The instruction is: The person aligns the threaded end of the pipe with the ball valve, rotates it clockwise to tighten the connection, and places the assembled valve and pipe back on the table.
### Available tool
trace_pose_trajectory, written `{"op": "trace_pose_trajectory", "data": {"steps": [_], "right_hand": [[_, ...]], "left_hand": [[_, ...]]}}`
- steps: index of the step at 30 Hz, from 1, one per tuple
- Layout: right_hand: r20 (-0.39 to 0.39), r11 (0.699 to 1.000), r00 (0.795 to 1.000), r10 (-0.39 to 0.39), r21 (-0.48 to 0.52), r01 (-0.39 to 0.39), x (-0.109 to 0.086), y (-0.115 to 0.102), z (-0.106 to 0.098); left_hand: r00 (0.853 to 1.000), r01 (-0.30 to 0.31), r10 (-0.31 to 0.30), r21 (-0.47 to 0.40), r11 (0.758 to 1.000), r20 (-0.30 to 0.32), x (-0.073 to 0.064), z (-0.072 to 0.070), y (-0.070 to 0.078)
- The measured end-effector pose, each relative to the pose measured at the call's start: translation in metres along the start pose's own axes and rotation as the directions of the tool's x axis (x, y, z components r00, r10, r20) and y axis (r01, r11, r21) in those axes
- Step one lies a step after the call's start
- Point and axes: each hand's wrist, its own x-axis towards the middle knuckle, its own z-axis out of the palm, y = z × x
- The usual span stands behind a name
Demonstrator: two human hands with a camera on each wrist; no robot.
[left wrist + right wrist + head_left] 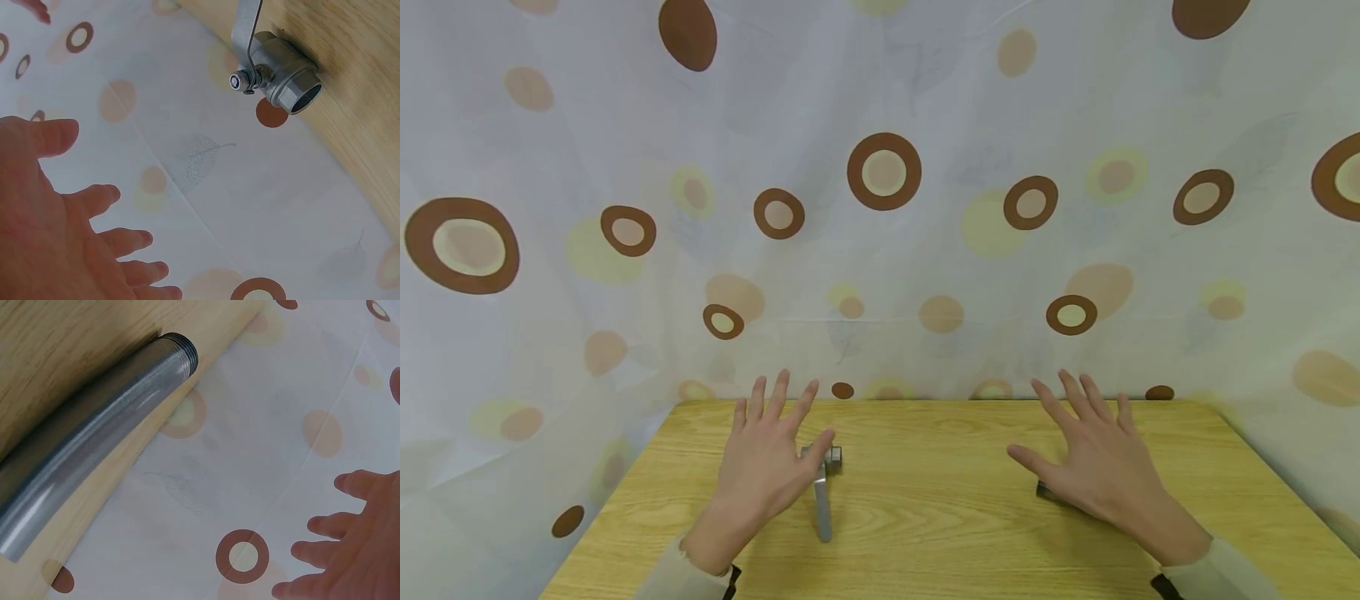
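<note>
My left hand (765,458) is held above the table with its fingers spread, holding nothing. Below and partly behind it lies a metal ball valve (290,75) with a flat lever handle (823,504). My right hand (1097,467) hovers on the other side, fingers spread and nothing in its grasp. Beneath it a grey metal pipe (100,428) with a threaded end lies on the table; the head view shows only its dark tip (1045,490), the rest being hidden by the hand. Neither hand appears to touch the metal parts.
A wood-grain table (925,500) spreads under both hands. Behind it and along both sides hangs a pale curtain (820,100) printed with brown, tan and yellow circles. The table's far edge meets the curtain just beyond the fingertips.
</note>
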Motion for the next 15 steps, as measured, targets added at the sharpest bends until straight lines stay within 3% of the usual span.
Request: {"op": "trace_pose_trajectory", "data": {"steps": [6,11,15], "right_hand": [[-0.021,0.999,1.000,-0.010,0.036,0.010,-0.006,0.005,0.000],[-0.021,0.994,1.000,0.000,0.107,0.002,-0.012,0.008,-0.001],[-0.008,0.982,1.000,0.021,0.186,-0.019,-0.017,0.013,-0.001]], "left_hand": [[1.000,-0.025,0.025,-0.010,1.000,-0.006,-0.002,0.000,-0.005],[0.995,-0.096,0.096,-0.009,0.995,-0.007,-0.005,0.000,-0.014],[0.993,-0.115,0.117,-0.060,0.992,0.035,-0.005,0.008,-0.027]]}}
